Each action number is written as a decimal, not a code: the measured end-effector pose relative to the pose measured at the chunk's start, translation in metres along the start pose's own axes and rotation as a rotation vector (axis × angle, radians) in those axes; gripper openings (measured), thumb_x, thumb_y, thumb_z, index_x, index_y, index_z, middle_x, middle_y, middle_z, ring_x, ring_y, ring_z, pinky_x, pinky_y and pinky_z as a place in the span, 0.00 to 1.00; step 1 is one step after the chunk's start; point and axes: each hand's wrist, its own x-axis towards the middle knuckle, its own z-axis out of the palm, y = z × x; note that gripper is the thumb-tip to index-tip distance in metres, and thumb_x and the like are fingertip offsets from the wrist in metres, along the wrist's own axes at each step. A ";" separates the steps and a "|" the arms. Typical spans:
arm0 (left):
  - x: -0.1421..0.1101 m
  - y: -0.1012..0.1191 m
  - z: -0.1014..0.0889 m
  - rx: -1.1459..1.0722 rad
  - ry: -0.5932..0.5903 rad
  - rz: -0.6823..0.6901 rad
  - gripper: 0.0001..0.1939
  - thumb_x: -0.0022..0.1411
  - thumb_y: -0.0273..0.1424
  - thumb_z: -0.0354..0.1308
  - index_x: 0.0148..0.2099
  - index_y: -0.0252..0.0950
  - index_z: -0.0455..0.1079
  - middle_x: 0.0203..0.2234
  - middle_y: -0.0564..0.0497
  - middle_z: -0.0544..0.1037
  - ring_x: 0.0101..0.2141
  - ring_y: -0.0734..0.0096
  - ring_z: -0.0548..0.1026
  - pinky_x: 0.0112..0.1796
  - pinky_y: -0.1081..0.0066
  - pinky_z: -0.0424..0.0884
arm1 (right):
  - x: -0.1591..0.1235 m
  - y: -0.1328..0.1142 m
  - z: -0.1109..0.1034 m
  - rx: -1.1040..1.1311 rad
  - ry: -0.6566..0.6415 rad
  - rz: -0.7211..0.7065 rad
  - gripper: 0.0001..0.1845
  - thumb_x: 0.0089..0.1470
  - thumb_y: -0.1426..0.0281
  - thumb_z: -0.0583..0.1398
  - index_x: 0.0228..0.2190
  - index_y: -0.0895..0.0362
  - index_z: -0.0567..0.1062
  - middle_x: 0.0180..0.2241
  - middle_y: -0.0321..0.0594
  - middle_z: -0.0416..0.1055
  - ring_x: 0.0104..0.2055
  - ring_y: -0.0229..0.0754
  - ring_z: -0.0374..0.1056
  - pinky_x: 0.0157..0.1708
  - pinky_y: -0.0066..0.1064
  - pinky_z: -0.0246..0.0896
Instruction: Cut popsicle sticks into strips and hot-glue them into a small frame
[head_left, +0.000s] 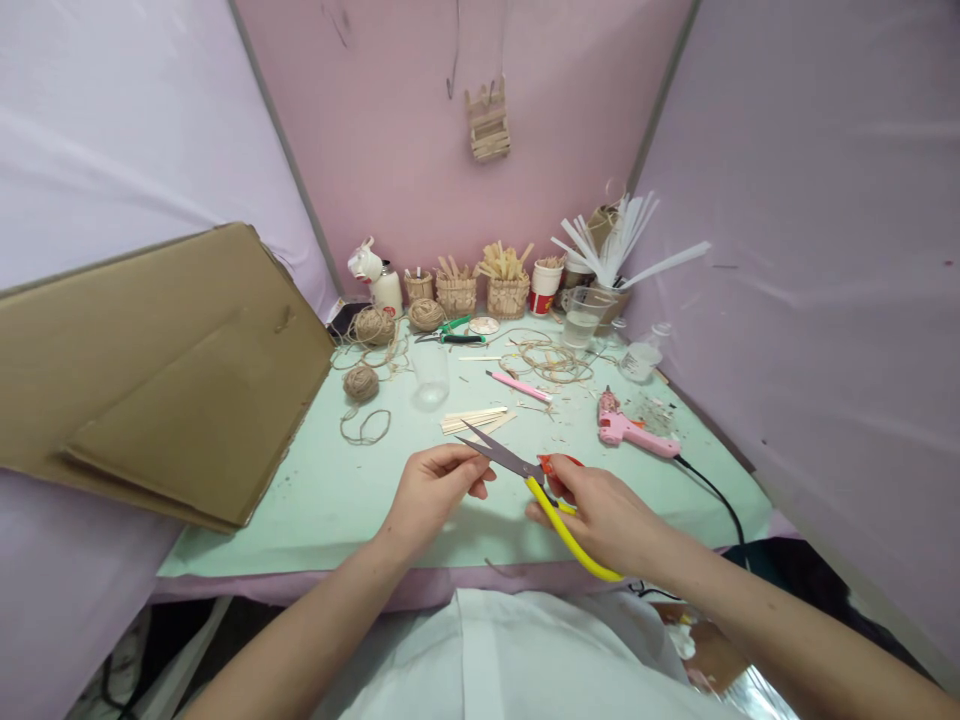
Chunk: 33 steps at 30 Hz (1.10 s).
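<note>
My right hand (pixel 596 505) is wrapped round the yellow handle of a pair of scissors (pixel 506 460). The blades point left, slightly parted, over the near part of the table. An orange-red piece (pixel 559 461) shows by the right fingers; whether it belongs to the scissors I cannot tell. Close to the blade tips, my left hand (pixel 442 490) is closed with thumb and fingers pinched together, and what it holds is hidden or too small to make out. Just beyond the blades lies a small pile of flat wooden sticks (pixel 476 418).
On the right rests a pink glue gun (pixel 634 432) with a black cord. A pink pen-like tool (pixel 519 386), a clear cup (pixel 430 378), twine balls (pixel 361 383) and green-handled pliers (pixel 454 338) lie farther back. Cardboard (pixel 172 370) leans at left; stick containers (pixel 508 297) line the back.
</note>
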 end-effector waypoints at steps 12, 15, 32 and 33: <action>0.004 -0.004 0.000 -0.049 -0.016 -0.068 0.11 0.49 0.37 0.64 0.29 0.33 0.76 0.22 0.49 0.77 0.21 0.77 0.70 0.27 0.76 0.66 | 0.006 0.003 -0.009 0.245 -0.038 0.018 0.18 0.54 0.55 0.53 0.23 0.54 0.57 0.22 0.30 0.56 0.23 0.35 0.53 0.23 0.26 0.47; 0.005 -0.004 0.003 -0.135 -0.005 -0.121 0.12 0.48 0.37 0.65 0.31 0.32 0.76 0.23 0.49 0.77 0.21 0.78 0.70 0.25 0.77 0.65 | 0.013 0.001 -0.011 0.387 -0.008 0.036 0.17 0.56 0.56 0.50 0.23 0.55 0.56 0.23 0.30 0.54 0.25 0.34 0.52 0.24 0.26 0.49; 0.010 -0.011 0.022 -0.523 0.169 -0.032 0.08 0.47 0.32 0.66 0.30 0.34 0.76 0.24 0.52 0.77 0.25 0.79 0.71 0.31 0.77 0.68 | 0.013 -0.016 0.028 0.156 0.090 0.086 0.13 0.51 0.60 0.55 0.35 0.53 0.61 0.34 0.37 0.67 0.29 0.40 0.62 0.27 0.29 0.51; 0.010 -0.011 0.022 -0.531 0.173 -0.025 0.07 0.47 0.32 0.65 0.29 0.34 0.76 0.24 0.53 0.77 0.25 0.79 0.71 0.31 0.77 0.68 | 0.013 -0.017 0.028 0.148 0.091 0.092 0.13 0.51 0.60 0.55 0.35 0.53 0.61 0.34 0.38 0.67 0.29 0.40 0.63 0.27 0.29 0.51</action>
